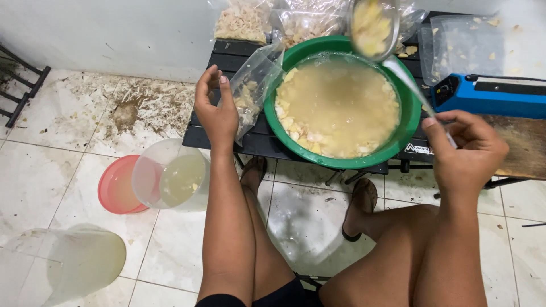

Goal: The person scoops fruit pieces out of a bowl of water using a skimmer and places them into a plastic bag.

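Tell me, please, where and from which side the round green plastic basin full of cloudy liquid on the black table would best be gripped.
Probably by the round green plastic basin's rolled rim, both hands at opposite sides, left and right. It is wide, brim-full and has no handles showing, so a one-sided lift would likely tip it. The near edge overhangs the black slatted table, giving fingers room underneath. The clear plastic bag leaning on the left rim would need shifting first.

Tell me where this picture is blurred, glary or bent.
Head view: the ladle in the right hand is smeared by motion blur; the left hand, holding the clear bag, is sharp; soft glare sits on the liquid in the green basin; floor tiles curve toward the edges from the wide lens.
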